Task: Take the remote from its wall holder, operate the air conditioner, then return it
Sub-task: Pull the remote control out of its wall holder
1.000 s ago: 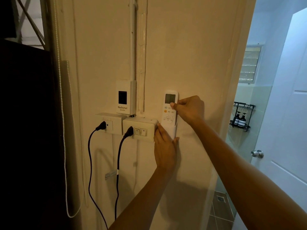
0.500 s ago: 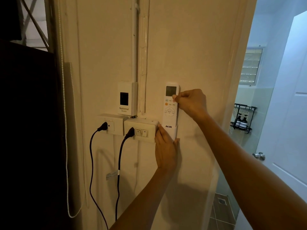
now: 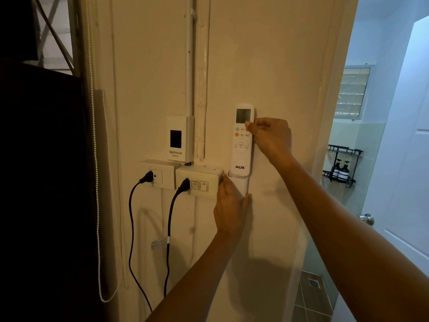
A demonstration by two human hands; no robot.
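Note:
A white AUX remote (image 3: 241, 147) with a small screen stands upright against the cream wall, only its bottom end inside the white wall holder (image 3: 242, 183). My right hand (image 3: 270, 138) pinches the remote's right edge just below the screen. My left hand (image 3: 231, 209) lies flat over the lower part of the holder and presses it to the wall, so the holder's bottom is hidden. No air conditioner is in view.
Left of the holder are a switch box (image 3: 200, 184) and a socket box (image 3: 160, 174), each with a black plug and hanging cable. A National breaker (image 3: 180, 138) sits above them. A bead cord (image 3: 97, 182) hangs at left. A white door (image 3: 399, 182) stands open at right.
My right hand has drawn the remote upward, so more of its body, including the AUX label, now shows above the holder. My left hand has stayed on the holder.

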